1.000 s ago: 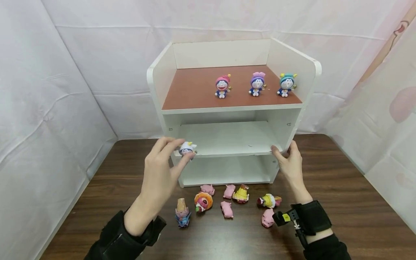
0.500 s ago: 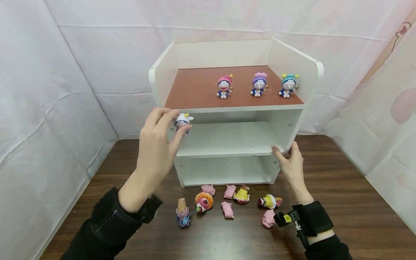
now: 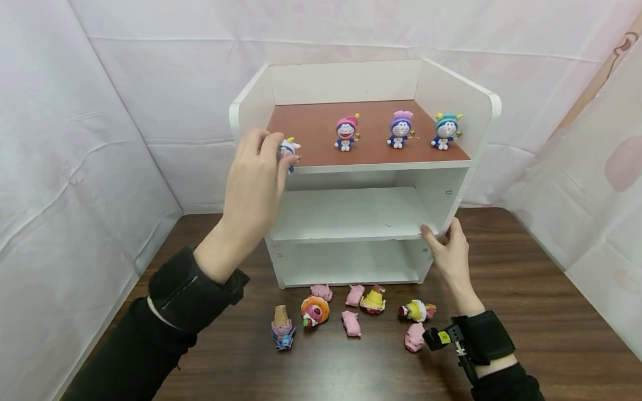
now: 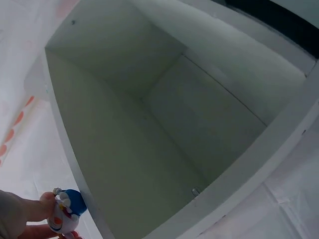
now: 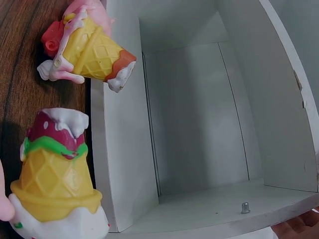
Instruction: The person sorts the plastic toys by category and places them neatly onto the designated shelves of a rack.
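Note:
My left hand (image 3: 256, 178) pinches a small blue-and-white cat figurine with a white hood (image 3: 288, 147) between thumb and fingers, at the left front edge of the brown top shelf (image 3: 311, 122). In the left wrist view the figurine (image 4: 72, 206) is right at the white board's edge. My right hand (image 3: 450, 256) grips the right side of the white shelf unit (image 3: 346, 83), thumb at the front by the middle shelf. Standing upright in a row on top are similar figurines with a pink hood (image 3: 345, 133), a purple hood (image 3: 400, 129) and a teal hood (image 3: 445, 131).
On the wooden table (image 3: 210, 334) before the unit lie several pink pig figures (image 3: 351, 323), a blue-clothed figure with a cone hat (image 3: 283, 328), an orange-ringed figure (image 3: 315, 311) and yellow cone figures (image 3: 373, 299). White cloth (image 3: 150, 111) hangs behind and at both sides.
My left hand has risen with the white-hooded figurine from the middle shelf's height to the top shelf's front edge. My right hand stays on the unit's side.

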The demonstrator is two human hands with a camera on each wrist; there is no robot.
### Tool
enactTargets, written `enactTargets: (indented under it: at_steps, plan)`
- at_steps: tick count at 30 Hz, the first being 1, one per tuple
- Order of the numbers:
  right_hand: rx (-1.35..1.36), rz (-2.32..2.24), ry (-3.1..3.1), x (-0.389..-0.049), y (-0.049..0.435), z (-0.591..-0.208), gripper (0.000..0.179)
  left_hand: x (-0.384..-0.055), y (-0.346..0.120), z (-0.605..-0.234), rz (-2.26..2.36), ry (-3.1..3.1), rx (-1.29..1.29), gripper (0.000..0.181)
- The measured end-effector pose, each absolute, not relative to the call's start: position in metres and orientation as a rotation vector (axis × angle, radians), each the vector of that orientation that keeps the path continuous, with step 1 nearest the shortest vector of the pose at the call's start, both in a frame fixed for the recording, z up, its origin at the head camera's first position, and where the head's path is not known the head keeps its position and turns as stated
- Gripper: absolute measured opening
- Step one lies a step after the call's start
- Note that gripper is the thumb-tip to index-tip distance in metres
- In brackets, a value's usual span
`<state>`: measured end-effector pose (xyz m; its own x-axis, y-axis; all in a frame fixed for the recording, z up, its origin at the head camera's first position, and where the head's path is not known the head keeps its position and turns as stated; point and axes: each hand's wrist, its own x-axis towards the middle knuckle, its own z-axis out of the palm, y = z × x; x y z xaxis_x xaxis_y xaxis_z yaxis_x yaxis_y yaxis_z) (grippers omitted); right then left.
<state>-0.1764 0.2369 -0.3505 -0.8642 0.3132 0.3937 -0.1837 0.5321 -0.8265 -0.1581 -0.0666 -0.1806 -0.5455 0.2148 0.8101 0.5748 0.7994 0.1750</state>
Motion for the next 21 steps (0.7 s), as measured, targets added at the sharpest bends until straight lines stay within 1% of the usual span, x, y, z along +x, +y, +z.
enactTargets:
  at_steps: [7,12,21]
  plan:
    - [-0.095,1.319,-2.250,-0.177,0.237,-0.351,0.043,-0.174,-0.061,-0.172,-0.492,-2.167,-0.523,0.032]
    - [-0.082,1.308,-2.242,-0.177,0.237,-0.352,0.043,-0.184,-0.057,-0.168,-0.449,-2.244,-0.436,0.029]
    - [-0.084,1.325,-2.230,-0.177,0.236,-0.352,0.043,-0.194,-0.055,-0.167,-0.402,-2.324,-0.350,0.025]
